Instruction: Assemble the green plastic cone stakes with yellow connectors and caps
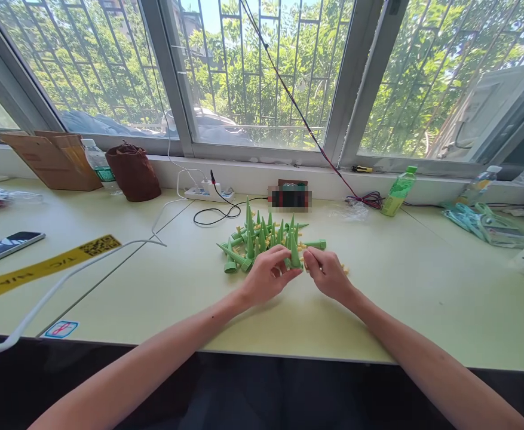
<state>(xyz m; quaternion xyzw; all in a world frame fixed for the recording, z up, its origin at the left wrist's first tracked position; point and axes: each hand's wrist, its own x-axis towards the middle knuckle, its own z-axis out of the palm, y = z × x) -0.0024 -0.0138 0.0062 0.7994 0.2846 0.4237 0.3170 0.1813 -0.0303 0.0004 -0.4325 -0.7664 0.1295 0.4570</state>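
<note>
In the head view my left hand [268, 276] is closed around the base of a green plastic spike [294, 254], which stands point up between its thumb and fingers. Close beside it, on the right, my right hand [328, 273] is closed in a pinch; what sits between its fingertips is hidden. Just beyond both hands lies a pile of similar green spikes [250, 236], some upright and some on their sides, with capped ends like the one on a lying spike [230, 266]. Small yellow pieces [239, 240] are mixed in among them, and a few show past my right hand.
A power strip [210, 192] and black cable [217, 216] lie behind the pile, with a blurred-out box [290, 197] alongside. A green bottle [398, 192] stands at right. Leftward are a brown bag [132, 172], phone [6, 248] and white cable [77, 269] crossing the table.
</note>
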